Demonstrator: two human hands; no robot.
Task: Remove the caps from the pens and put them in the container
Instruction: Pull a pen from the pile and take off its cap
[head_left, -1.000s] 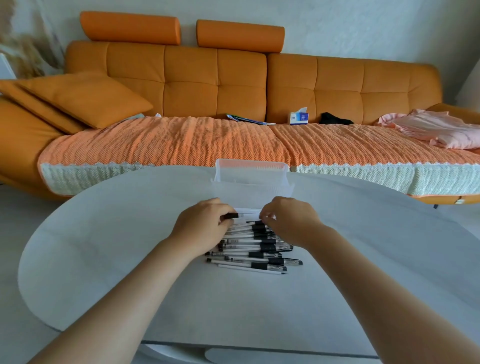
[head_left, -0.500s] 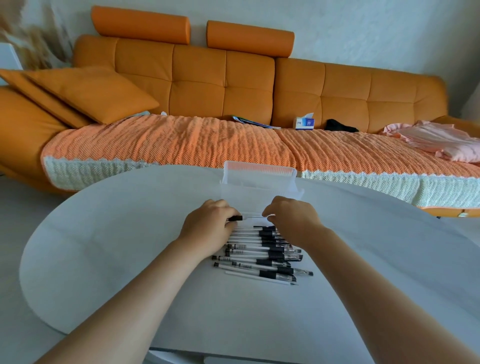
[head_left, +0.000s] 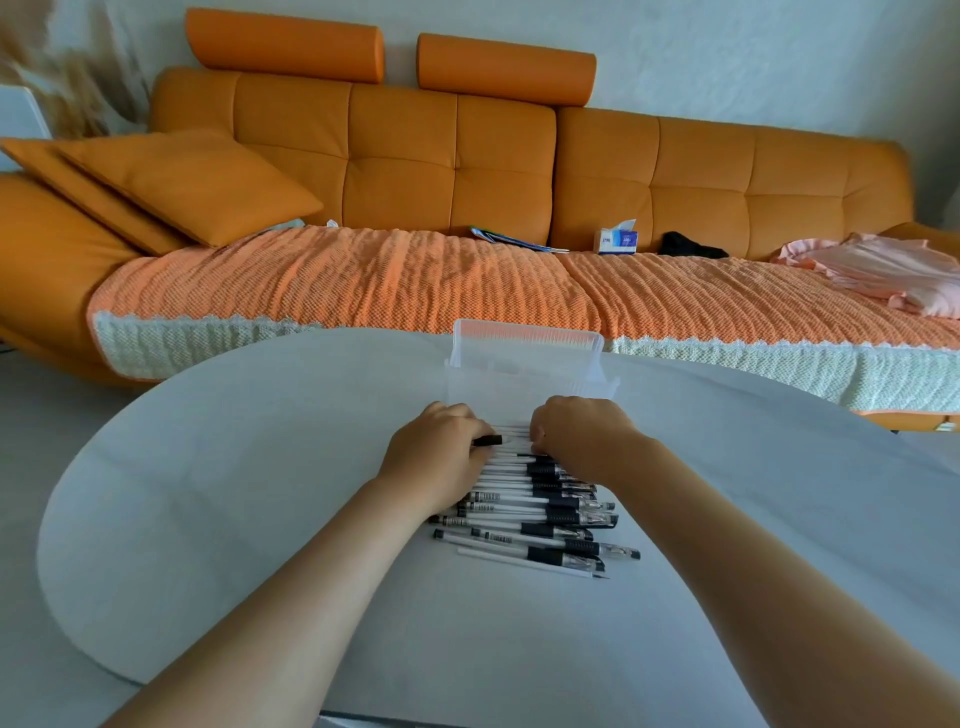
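A pile of several white pens (head_left: 535, 512) with black grips and clear caps lies on the white table (head_left: 260, 519) in front of me. Just beyond the pile stands a clear plastic container (head_left: 524, 364). My left hand (head_left: 436, 457) pinches a short black cap-like piece (head_left: 488, 440) at its fingertips. My right hand (head_left: 576, 436) is closed around the other end of the same pen, directly above the pile's far edge. I cannot tell whether the two parts are still joined, because the fingers hide most of the pen.
The table's rounded edge curves off to the left and right. Behind it runs an orange sofa (head_left: 452, 171) with a knitted throw, cushions (head_left: 171, 187), a tissue box (head_left: 617, 240) and pink cloth (head_left: 883, 270).
Both hands have stayed on the pen above the pile. The black piece now juts out from my left fingertips, with a wider gap to my right hand. The camera has shifted slightly.
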